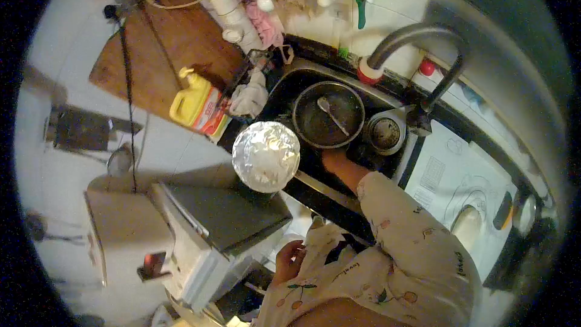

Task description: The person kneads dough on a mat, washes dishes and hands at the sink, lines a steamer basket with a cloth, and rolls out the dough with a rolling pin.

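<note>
one pan (pixel 316 126) touches the right hand (pixel 340 165), grip unclear; left hand (pixel 288 262) half-curled, empty.

Pot (pixel 316 124): round, dark inside, thin paler rim, open top facing up. Looks roughly level. Right hand (pixel 342 165) at its near edge, fingers partly hidden by the rim; grip unclear. Rest of pot extends just beyond the fingers. Spoon (pixel 326 108): light-coloured, lying inside pot, slanted. Bowl end farther from the fingers, handle end nearer, pointing toward the rim on the right-hand side, apart from the fingers. Pot contents under spoon too dark to tell.
</note>
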The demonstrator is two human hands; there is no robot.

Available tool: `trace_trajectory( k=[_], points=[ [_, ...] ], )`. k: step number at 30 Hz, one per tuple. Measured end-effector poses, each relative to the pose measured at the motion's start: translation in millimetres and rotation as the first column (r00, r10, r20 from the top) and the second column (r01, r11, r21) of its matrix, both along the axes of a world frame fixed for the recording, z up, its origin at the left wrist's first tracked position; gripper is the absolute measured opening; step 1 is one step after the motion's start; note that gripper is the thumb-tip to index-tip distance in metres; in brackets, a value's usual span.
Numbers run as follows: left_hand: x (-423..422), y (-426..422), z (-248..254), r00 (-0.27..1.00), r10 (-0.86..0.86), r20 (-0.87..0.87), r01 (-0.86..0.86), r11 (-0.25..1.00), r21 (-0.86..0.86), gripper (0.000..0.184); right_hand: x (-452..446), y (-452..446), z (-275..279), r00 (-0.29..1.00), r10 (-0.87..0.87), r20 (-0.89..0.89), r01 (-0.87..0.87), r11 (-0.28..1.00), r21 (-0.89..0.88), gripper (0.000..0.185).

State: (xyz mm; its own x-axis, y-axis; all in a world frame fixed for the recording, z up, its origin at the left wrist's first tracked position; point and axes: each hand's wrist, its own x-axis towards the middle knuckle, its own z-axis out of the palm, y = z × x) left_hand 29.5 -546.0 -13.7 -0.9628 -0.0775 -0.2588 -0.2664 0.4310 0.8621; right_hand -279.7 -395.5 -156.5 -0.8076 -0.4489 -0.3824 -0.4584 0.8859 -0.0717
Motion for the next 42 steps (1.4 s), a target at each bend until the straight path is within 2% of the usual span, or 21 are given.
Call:
trace_trajectory(
  k=[3,4,5,7,9,10,11,13,16,19,22,25,26,28,30,32,34,35,37,40,42],
  points=[
    [-56,-25,12,0.998,-0.022,0.056,0.02,0.999,0.039,0.024,-13,-22,-111,0.799,-0.209,-0.564,0.054,0.959,-0.278,0.04],
    [-70,-36,8,1.0,-0.015,0.014,0.014,0.999,0.032,0.023,-14,-25,-66,0.91,-0.293,-0.293,0.132,0.876,-0.464,0.043],
    [-83,-48,-3,0.999,-0.012,-0.03,0.012,1.0,0.022,0.022,-11,-25,-43,0.896,-0.339,-0.286,0.144,0.832,-0.537,0.042],
    [-104,-61,-33,0.995,0.098,-0.004,-0.094,0.964,0.25,0.021,-4,-25,-22,0.865,-0.428,-0.262,0.161,0.73,-0.664,0.04],
    [-115,-66,-37,0.998,0.066,0.013,-0.066,0.958,0.278,0.021,8,-10,-26,0.958,-0.253,-0.135,0.183,0.903,-0.389,0.037],
    [-134,-62,-3,1.0,-0.023,0.009,0.021,0.981,0.194,0.021,12,-6,-16,0.983,-0.177,-0.041,0.162,0.957,-0.24,0.036],
    [-147,-59,15,0.994,-0.112,0.011,0.11,0.988,0.106,0.021,18,-4,-4,0.964,-0.261,-0.052,0.235,0.927,-0.291,0.033],
    [-155,-57,11,0.99,-0.132,0.057,0.123,0.982,0.141,0.02,23,-7,62,0.904,-0.422,-0.069,0.364,0.844,-0.394,0.028],
    [-167,-52,13,0.979,-0.202,0.038,0.193,0.966,0.174,0.019,17,18,65,0.998,0.016,0.053,-0.007,0.988,-0.156,0.025],
    [-173,-45,9,0.967,-0.252,0.016,0.244,0.948,0.206,0.019,21,22,77,0.977,-0.212,0.033,0.205,0.878,-0.432,0.022],
    [-175,-32,3,0.959,-0.279,0.049,0.256,0.928,0.27,0.018,16,27,70,0.941,-0.328,0.081,0.331,0.851,-0.408,0.021],
    [-198,-13,11,0.916,-0.394,0.078,0.36,0.892,0.274,0.024,10,39,70,0.952,-0.304,0.017,0.283,0.863,-0.419,0.018],
    [-202,-7,14,0.892,-0.444,0.087,0.409,0.873,0.264,0.027,9,43,72,0.94,-0.329,0.087,0.323,0.785,-0.529,0.018],
    [-196,3,-63,0.949,-0.305,0.082,0.226,0.838,0.497,0.037,10,50,83,0.91,-0.346,0.229,0.4,0.585,-0.705,0.018],
    [-204,16,-75,0.926,-0.204,0.317,-0.106,0.667,0.737,0.046,20,53,114,0.887,-0.369,0.278,0.454,0.585,-0.672,0.018],
    [-237,37,-20,0.668,-0.279,0.69,-0.597,0.353,0.72,0.056,36,52,158,0.889,-0.339,0.309,0.457,0.614,-0.644,0.018],
    [-243,52,8,0.634,-0.354,0.687,-0.651,0.235,0.722,0.056,51,51,205,0.912,-0.26,0.317,0.407,0.667,-0.624,0.018],
    [-242,59,15,0.617,-0.393,0.682,-0.677,0.178,0.715,0.056,59,52,218,0.952,-0.213,0.219,0.304,0.738,-0.603,0.02],
    [-233,65,-10,0.653,-0.373,0.659,-0.617,0.243,0.749,0.051,75,54,232,0.995,-0.094,0.035,0.099,0.849,-0.52,0.026],
    [-224,69,-22,0.664,-0.385,0.642,-0.617,0.204,0.76,0.046,90,68,221,0.979,-0.095,-0.18,-0.024,0.826,-0.564,0.032],
    [-223,68,-11,0.716,-0.357,0.6,-0.57,0.199,0.797,0.045,91,83,218,0.929,-0.344,-0.134,0.102,0.587,-0.803,0.032]
  ],
)
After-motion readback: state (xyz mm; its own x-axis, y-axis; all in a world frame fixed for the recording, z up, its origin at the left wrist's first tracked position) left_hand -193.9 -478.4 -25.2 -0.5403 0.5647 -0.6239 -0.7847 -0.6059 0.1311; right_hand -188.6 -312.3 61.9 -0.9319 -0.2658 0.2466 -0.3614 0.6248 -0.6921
